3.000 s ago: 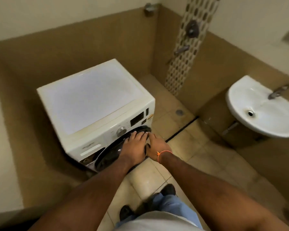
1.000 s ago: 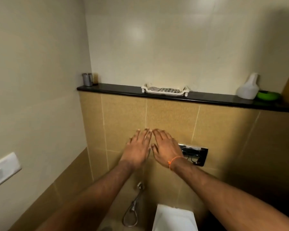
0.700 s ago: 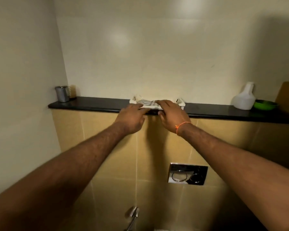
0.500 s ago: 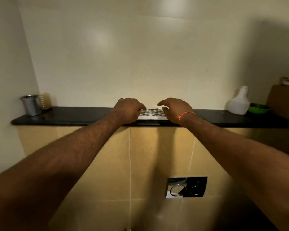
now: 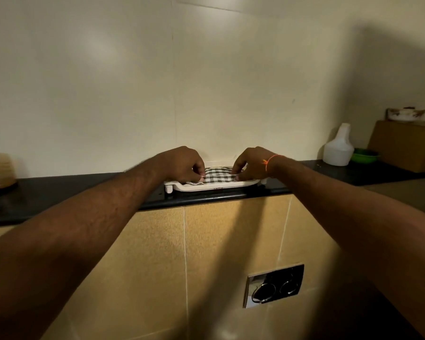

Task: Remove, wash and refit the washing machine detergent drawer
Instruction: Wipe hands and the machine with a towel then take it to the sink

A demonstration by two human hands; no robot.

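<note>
A white plastic tray lies on the black stone ledge, straight ahead at chest height. A black-and-white checked cloth lies folded in it. My left hand pinches the cloth's left edge with its fingertips. My right hand, with an orange thread at the wrist, pinches the cloth's right edge. The washing machine and its detergent drawer are out of view.
A white plastic jug and a green bowl stand on the ledge at the right, beside a brown box. A container stands at the far left. A chrome flush plate sits in the tiled wall below.
I have turned away from the washing machine to the ledge. Both hands rose from the wall tiles to the tray and closed their fingertips on the checked cloth's edges.
</note>
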